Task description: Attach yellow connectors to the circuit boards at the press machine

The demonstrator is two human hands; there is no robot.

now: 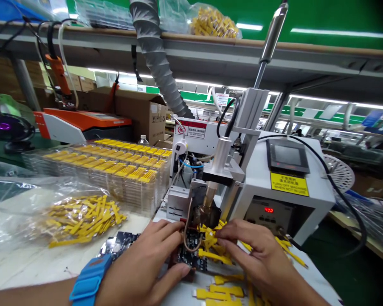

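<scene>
My left hand (147, 259), with a blue wrist strap (91, 278), grips the left side of a dark circuit board (191, 259). Its fingers lie on the far side and its thumb on the near side. The board sits under the metal head (207, 204) of a bench machine, and a thin curved tube (187, 238) hangs in front of it. My right hand (252, 246) pinches a yellow flat cable (212, 238) at the board's right edge. Its fingertips partly hide the cable. More yellow flat cables (221, 293) lie loose beside and below this hand.
Another circuit board (118, 244) lies left of my left hand. Farther left rests a clear bag (83, 219) of yellow cables, with stacked clear trays (115, 165) behind. The machine's control box (290, 170) stands at right. A shelf (191, 46) and grey duct (156, 59) are overhead.
</scene>
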